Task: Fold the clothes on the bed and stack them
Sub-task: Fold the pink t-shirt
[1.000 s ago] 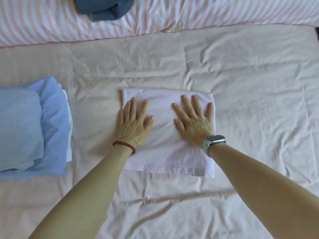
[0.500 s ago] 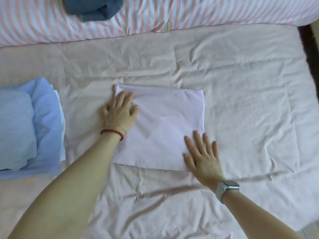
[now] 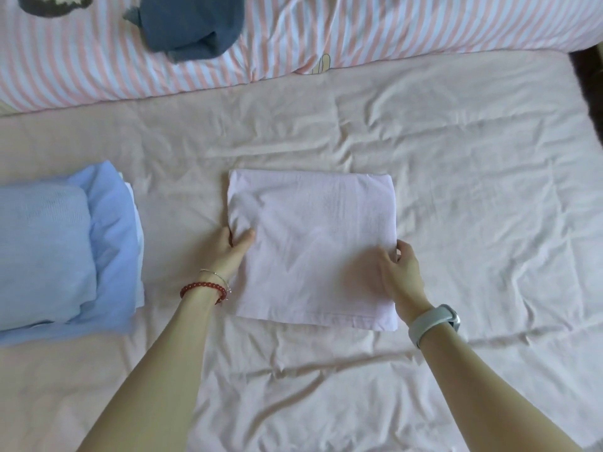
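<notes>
A pale lilac garment (image 3: 311,246), folded into a flat rectangle, lies in the middle of the pink bed sheet (image 3: 473,197). My left hand (image 3: 233,247) grips its left edge, thumb on top and fingers tucked under. My right hand (image 3: 399,272) grips the right edge the same way, thumb on top. A stack of folded light blue clothes (image 3: 62,252) sits at the left of the bed, a hand's width from the lilac piece.
A pink-and-white striped duvet (image 3: 359,31) runs along the far side of the bed. A crumpled dark blue garment (image 3: 192,24) lies on it at the upper left. The bed's right edge and dark floor (image 3: 587,79) show at the far right.
Both hands left the top of the lilac garment, where they pressed flat, and moved out to its left and right edges, which they now grip.
</notes>
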`<state>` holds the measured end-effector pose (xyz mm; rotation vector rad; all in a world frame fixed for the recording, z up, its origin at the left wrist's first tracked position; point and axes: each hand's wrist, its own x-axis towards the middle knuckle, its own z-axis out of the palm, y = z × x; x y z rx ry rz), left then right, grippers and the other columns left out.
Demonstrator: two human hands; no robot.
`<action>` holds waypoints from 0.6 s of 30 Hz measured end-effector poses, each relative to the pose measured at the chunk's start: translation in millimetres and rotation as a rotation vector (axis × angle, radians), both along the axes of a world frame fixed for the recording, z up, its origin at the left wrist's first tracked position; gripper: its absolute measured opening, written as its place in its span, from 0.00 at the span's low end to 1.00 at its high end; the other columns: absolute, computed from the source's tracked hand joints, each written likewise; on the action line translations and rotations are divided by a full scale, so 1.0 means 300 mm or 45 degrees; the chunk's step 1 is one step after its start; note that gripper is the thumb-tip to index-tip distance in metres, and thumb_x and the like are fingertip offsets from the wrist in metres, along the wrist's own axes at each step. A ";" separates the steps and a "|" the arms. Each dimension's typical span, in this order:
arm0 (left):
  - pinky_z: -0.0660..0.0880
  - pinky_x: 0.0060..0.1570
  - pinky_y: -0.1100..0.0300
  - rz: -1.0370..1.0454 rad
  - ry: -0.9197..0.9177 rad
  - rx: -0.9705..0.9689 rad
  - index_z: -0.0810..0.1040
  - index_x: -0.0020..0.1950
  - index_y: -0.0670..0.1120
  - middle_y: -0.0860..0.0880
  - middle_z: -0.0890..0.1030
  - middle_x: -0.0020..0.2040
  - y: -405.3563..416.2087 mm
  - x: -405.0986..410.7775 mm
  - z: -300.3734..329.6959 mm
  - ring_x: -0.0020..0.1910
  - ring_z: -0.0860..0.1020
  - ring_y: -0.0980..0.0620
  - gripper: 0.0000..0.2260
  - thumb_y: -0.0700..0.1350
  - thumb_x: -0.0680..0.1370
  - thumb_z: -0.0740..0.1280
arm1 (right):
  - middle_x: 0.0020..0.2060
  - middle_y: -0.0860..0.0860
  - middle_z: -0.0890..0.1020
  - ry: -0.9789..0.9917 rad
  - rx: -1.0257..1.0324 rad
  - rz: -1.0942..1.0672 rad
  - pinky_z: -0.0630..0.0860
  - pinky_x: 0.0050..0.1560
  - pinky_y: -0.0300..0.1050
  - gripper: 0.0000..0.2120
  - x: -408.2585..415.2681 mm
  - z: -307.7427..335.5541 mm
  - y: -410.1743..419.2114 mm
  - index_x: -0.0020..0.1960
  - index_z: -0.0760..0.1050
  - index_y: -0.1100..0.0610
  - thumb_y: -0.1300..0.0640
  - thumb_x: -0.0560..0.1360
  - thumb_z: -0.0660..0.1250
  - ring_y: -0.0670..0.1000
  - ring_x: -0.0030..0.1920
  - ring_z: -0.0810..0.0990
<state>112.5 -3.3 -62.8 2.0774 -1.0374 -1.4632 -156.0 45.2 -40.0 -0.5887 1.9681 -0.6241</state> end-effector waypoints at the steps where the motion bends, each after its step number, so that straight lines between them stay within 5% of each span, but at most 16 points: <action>1: 0.72 0.48 0.58 0.006 0.019 -0.023 0.73 0.51 0.47 0.51 0.80 0.47 0.003 -0.012 0.000 0.47 0.78 0.52 0.15 0.56 0.73 0.67 | 0.49 0.51 0.76 -0.013 -0.026 0.009 0.72 0.45 0.43 0.14 0.000 0.004 -0.004 0.60 0.68 0.55 0.54 0.76 0.61 0.50 0.46 0.76; 4: 0.70 0.46 0.60 0.099 0.013 -0.172 0.72 0.52 0.46 0.51 0.78 0.47 0.023 -0.057 0.027 0.47 0.76 0.51 0.09 0.47 0.76 0.67 | 0.41 0.47 0.74 -0.027 -0.157 0.035 0.71 0.35 0.32 0.09 -0.001 0.038 -0.007 0.56 0.70 0.54 0.57 0.76 0.62 0.43 0.39 0.73; 8: 0.67 0.42 0.67 0.163 0.005 -0.354 0.71 0.51 0.42 0.48 0.77 0.47 0.062 -0.081 0.151 0.45 0.74 0.52 0.06 0.40 0.76 0.66 | 0.40 0.45 0.75 0.057 -0.342 0.131 0.70 0.37 0.33 0.09 0.040 0.136 0.010 0.55 0.70 0.52 0.61 0.77 0.60 0.42 0.38 0.74; 12: 0.67 0.41 0.75 0.233 -0.073 -0.524 0.72 0.50 0.42 0.50 0.77 0.47 0.090 0.062 0.341 0.42 0.75 0.63 0.05 0.39 0.76 0.67 | 0.32 0.46 0.68 0.076 -0.527 0.213 0.66 0.31 0.31 0.11 0.181 0.291 0.001 0.41 0.68 0.49 0.64 0.75 0.60 0.42 0.31 0.67; 14: 0.69 0.47 0.70 0.294 -0.106 -0.536 0.73 0.54 0.41 0.50 0.77 0.51 0.092 0.195 0.435 0.49 0.75 0.57 0.07 0.40 0.76 0.66 | 0.33 0.47 0.69 0.019 -0.589 0.266 0.66 0.31 0.31 0.13 0.306 0.374 -0.013 0.41 0.67 0.46 0.64 0.75 0.61 0.40 0.31 0.68; 18: 0.69 0.38 0.73 0.384 -0.286 -0.573 0.73 0.49 0.44 0.54 0.76 0.41 0.101 0.517 0.599 0.43 0.73 0.52 0.04 0.41 0.77 0.66 | 0.38 0.45 0.73 -0.214 -0.674 0.442 0.69 0.36 0.26 0.13 0.621 0.495 -0.052 0.45 0.67 0.45 0.64 0.76 0.61 0.34 0.35 0.72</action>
